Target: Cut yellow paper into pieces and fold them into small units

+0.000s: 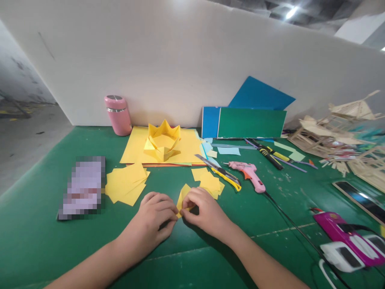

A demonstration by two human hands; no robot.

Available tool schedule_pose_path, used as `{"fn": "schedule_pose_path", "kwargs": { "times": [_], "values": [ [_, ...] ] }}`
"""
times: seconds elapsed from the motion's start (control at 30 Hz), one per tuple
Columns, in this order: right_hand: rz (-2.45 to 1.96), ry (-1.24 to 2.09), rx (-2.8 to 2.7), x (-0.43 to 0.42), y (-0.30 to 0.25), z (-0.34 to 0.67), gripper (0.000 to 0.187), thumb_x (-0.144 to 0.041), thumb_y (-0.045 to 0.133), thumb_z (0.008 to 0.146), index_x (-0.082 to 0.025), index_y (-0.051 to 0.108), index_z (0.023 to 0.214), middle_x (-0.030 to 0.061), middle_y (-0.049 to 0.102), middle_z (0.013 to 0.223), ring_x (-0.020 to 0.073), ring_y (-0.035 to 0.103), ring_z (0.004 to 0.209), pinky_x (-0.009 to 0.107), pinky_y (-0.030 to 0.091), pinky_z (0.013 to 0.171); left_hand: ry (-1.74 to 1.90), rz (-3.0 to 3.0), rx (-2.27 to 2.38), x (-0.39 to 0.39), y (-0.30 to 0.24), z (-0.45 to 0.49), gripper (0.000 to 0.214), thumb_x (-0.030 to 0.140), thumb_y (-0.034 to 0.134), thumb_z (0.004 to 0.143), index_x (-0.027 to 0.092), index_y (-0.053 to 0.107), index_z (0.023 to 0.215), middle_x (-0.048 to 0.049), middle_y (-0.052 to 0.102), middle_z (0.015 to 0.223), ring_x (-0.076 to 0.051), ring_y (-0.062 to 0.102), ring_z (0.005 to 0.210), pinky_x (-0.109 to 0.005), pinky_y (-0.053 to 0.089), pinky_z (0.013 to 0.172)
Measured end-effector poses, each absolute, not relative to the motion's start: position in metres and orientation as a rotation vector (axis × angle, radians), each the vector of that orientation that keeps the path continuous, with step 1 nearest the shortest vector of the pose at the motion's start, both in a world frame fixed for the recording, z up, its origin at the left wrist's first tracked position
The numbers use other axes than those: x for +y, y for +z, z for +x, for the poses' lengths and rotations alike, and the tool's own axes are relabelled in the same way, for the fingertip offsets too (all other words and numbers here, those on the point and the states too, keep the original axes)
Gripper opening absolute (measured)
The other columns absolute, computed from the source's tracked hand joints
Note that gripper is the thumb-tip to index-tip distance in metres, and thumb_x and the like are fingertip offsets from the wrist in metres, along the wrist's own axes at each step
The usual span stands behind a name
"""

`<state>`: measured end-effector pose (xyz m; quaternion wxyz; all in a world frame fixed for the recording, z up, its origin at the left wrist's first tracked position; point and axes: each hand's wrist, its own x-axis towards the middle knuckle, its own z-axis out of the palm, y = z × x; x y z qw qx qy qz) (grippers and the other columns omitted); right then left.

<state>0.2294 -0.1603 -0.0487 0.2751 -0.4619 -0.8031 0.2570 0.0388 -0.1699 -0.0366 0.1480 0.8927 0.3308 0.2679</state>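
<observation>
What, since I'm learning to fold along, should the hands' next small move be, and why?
Probably press the fold flat at the near end: the small yellow paper looks partly folded, with a side raised, and the left hand and right hand already meet there.

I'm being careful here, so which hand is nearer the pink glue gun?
Right. Your right hand is left of the pink glue gun and closer to you; your left hand is farther left.

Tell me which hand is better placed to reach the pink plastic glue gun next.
Likely the right hand: the pink glue gun lies to its right, while the left hand would have to cross past it. The right pinches a small yellow paper, though.
</observation>
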Motion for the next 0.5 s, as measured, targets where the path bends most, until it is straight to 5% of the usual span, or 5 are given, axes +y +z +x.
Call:
{"fn": "schedule_pose_path", "kwargs": {
  "times": [0.5],
  "values": [
    [-1.241,0.725,-2.138,-0.16,-0.048,0.23,0.021,-0.007,0.065,0.074,-0.019,0.05,0.066,-0.0032,0.053,0.068,0.0143,0.05,0.07,0.026,0.035,0.064,0.658,2.556,0.813,-0.169,-0.021,0.028,0.021,0.008,0.045,0.08,0.021,0.059,0.072,-0.0023,0.071,0.089,-0.02,0.059,0.089,-0.04,0.043,0.089]
  ]
}}
